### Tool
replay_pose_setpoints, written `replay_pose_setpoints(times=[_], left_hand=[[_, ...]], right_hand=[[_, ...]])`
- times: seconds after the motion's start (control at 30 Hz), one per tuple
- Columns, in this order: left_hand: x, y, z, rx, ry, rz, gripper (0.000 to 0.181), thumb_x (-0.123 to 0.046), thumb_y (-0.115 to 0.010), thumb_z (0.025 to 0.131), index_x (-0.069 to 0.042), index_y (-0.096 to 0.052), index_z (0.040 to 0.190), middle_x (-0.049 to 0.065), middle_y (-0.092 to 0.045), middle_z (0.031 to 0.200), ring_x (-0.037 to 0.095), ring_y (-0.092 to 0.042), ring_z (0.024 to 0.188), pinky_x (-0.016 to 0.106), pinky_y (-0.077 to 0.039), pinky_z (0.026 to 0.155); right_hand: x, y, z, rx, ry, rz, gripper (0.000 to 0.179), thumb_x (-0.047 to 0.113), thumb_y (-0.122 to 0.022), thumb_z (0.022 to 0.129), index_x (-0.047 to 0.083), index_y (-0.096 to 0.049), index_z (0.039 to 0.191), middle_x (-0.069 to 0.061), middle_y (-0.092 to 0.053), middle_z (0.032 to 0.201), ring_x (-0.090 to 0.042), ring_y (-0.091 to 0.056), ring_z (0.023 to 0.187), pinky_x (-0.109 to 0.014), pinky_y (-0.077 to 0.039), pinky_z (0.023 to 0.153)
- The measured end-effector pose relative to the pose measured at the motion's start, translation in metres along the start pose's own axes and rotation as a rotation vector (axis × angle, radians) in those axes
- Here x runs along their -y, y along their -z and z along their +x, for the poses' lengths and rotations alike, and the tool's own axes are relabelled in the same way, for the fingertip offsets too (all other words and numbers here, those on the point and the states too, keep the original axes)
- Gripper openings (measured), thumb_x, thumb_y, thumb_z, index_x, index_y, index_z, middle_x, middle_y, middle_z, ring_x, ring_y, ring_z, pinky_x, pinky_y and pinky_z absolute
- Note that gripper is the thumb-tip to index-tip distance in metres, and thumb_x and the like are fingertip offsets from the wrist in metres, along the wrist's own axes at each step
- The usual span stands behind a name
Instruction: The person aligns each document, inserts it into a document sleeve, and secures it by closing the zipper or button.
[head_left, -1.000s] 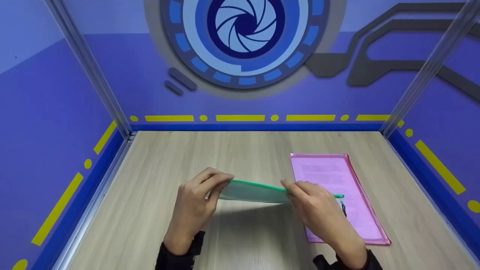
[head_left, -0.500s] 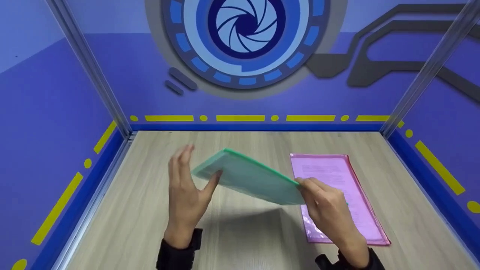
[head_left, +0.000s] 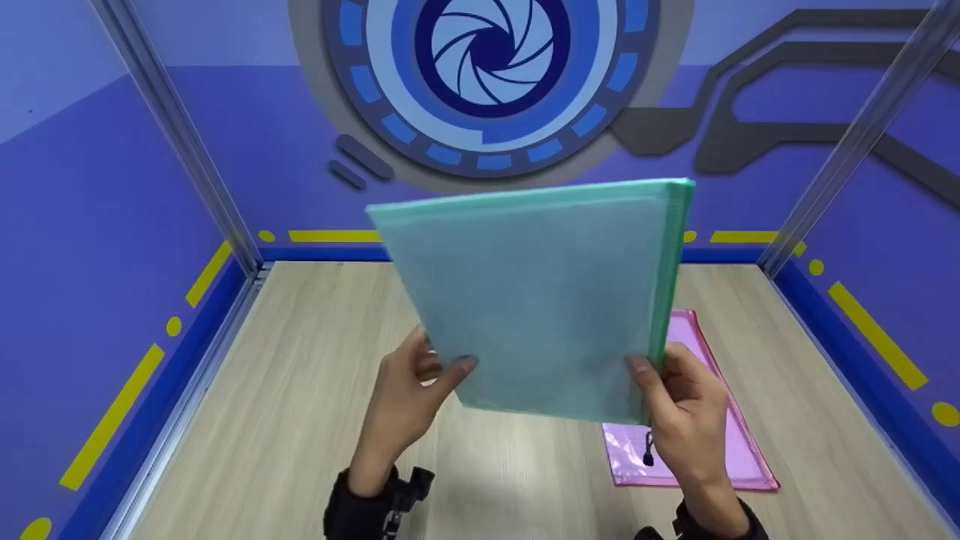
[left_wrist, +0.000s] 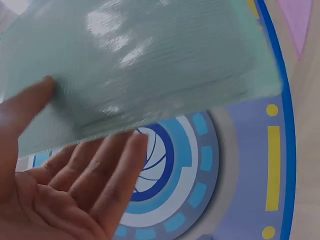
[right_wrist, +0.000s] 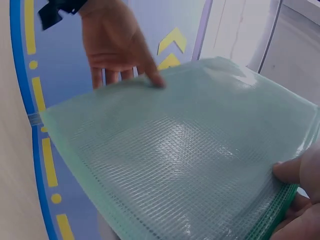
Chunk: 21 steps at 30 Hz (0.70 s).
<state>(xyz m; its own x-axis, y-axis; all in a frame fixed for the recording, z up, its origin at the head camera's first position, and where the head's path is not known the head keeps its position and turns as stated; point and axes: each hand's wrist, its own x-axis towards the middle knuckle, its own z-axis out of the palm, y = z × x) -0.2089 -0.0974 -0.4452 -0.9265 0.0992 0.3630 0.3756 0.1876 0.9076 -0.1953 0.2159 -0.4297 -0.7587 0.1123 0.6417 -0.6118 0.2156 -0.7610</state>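
Observation:
A translucent green zip document pouch [head_left: 540, 300] with a grid texture is raised upright above the table, tilted a little. My left hand [head_left: 401, 394] holds its left edge low down, thumb on the near face and fingers behind. On the lower right edge, beside the darker green strip, my right hand [head_left: 694, 409] pinches it between thumb and curled fingers. A black zip pull [head_left: 649, 450] dangles below that corner. In the right wrist view the pouch's face [right_wrist: 175, 145] shows shiny mesh, with the left thumb pressing near its far edge.
A pink zip document pouch [head_left: 739, 442] with a printed sheet inside lies on the right of the wooden table [head_left: 247, 420], partly hidden by the green pouch and right hand. Blue patterned walls [head_left: 315, 150] and metal corner posts [head_left: 180, 142] enclose the table.
The green pouch has swung from nearly edge-on to standing with its broad face toward me. My left hand, loosened half a second ago, now grips its left edge; the right hand has turned with it.

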Motion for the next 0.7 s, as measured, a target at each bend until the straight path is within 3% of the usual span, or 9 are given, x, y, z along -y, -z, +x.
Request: replay_pose_setpoints(times=[0.17,0.43,0.57,0.7], left_hand=[[0.001,-0.009,0.001,-0.080,-0.052,0.057,0.043,-0.033,-0.077,0.100,-0.009,-0.064,0.133,0.004,-0.078,0.115,0.013,-0.077,0.098,0.032,-0.062,0.081],[0.006,-0.009,0.006,-0.178,-0.115,0.076,0.038,-0.030,-0.079,0.098,-0.012,-0.065,0.129,0.001,-0.080,0.106,0.014,-0.078,0.088,0.032,-0.061,0.068],[0.013,-0.010,0.010,-0.205,-0.083,0.097,0.039,-0.031,-0.079,0.097,-0.013,-0.066,0.129,0.000,-0.080,0.103,0.013,-0.077,0.084,0.030,-0.060,0.066],[0.024,-0.011,0.016,-0.211,-0.047,0.141,0.038,-0.031,-0.079,0.098,-0.014,-0.067,0.130,0.000,-0.080,0.101,0.012,-0.076,0.080,0.032,-0.059,0.066]], right_hand=[[0.002,0.000,-0.001,-0.013,-0.066,-0.015,0.023,-0.008,-0.064,0.101,-0.008,-0.070,0.124,-0.013,-0.078,0.112,-0.018,-0.078,0.101,-0.027,-0.060,0.083],[-0.011,-0.008,0.001,0.000,-0.024,0.037,0.025,-0.009,-0.064,0.101,-0.011,-0.061,0.125,-0.018,-0.075,0.119,-0.022,-0.078,0.100,-0.029,-0.062,0.080],[-0.027,-0.013,0.006,0.006,0.006,-0.060,0.022,-0.006,-0.069,0.099,-0.007,-0.065,0.121,-0.017,-0.077,0.109,-0.019,-0.078,0.091,-0.026,-0.061,0.074],[-0.045,-0.016,0.011,0.039,0.007,-0.208,0.017,0.003,-0.075,0.098,-0.001,-0.068,0.113,-0.006,-0.077,0.092,-0.016,-0.073,0.074,-0.020,-0.057,0.063]])
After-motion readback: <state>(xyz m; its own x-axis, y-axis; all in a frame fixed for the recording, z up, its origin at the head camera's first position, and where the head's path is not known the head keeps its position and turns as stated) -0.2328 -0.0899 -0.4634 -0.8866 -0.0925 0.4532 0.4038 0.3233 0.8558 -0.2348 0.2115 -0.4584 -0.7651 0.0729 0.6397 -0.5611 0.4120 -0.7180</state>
